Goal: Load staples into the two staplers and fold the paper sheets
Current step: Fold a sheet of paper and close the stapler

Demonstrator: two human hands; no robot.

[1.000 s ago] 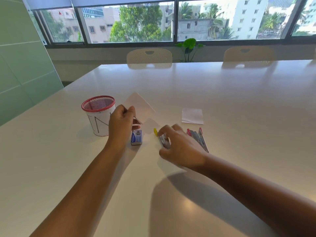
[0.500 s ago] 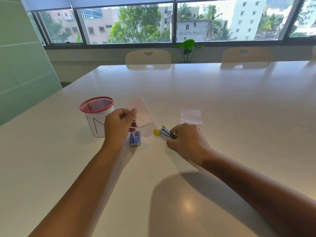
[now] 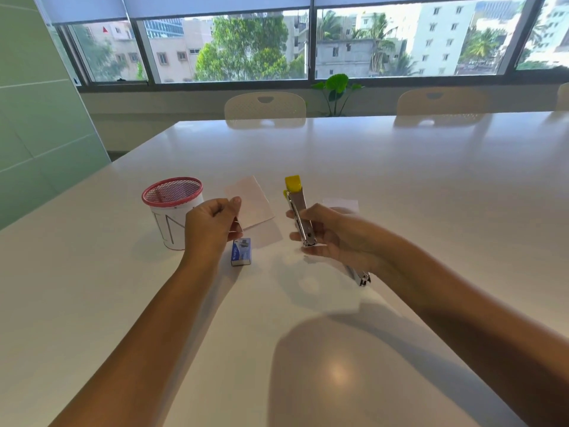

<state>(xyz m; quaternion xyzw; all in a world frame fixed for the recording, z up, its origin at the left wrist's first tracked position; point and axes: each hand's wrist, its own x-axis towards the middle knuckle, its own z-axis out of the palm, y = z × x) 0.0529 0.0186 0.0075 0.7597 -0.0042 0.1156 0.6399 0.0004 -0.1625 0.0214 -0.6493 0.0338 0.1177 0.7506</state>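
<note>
Above white table, right hand gripping yellow-tipped metal stapler; left hand pinching white paper sheet. Near left: blue staple box, beside red-rimmed mesh cup. Second stapler largely hidden behind right wrist.

left hand curled, right hand gripping

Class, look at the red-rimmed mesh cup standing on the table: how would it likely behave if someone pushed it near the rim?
The mesh cup stands upright and is taller than its base is wide, so a push near the rim would probably tip it. It looks empty and thin-walled, so likely light. On the glossy table a low push might just slide it.
</note>
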